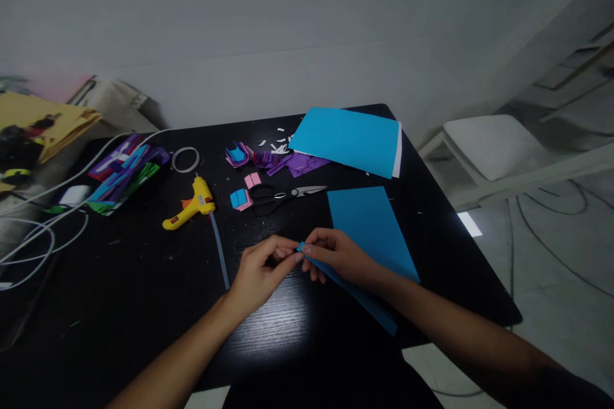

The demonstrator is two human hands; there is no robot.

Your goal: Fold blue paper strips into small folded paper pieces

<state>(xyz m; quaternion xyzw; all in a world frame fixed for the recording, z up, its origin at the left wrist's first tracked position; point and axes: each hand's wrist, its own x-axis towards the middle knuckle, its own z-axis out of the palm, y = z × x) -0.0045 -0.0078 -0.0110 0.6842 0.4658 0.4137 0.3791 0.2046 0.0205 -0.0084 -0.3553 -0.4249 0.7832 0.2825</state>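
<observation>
A long narrow folded strip of blue paper (367, 303) slants down to the right, its upper end between both hands. My left hand (263, 268) pinches the tip of that end with thumb and forefinger. Close beside it, my right hand (333, 254) is closed on the same strip just behind the tip. Under my right forearm lies a blue sheet (371, 223), flat on the black table (158, 326). Black-handled scissors (292, 193) rest beyond my hands, blades pointing right. Small folded blue (238, 199) and pink (252, 179) paper pieces lie beside the handles.
A yellow glue gun (194, 204) with a glue stick lies left, near a tape ring (185, 160) and bundled coloured paper (127, 172). White cables (52, 239) loop at far left. Blue sheets (348, 139) and purple pieces (304, 164) lie at the back. A white stool (494, 144) stands right.
</observation>
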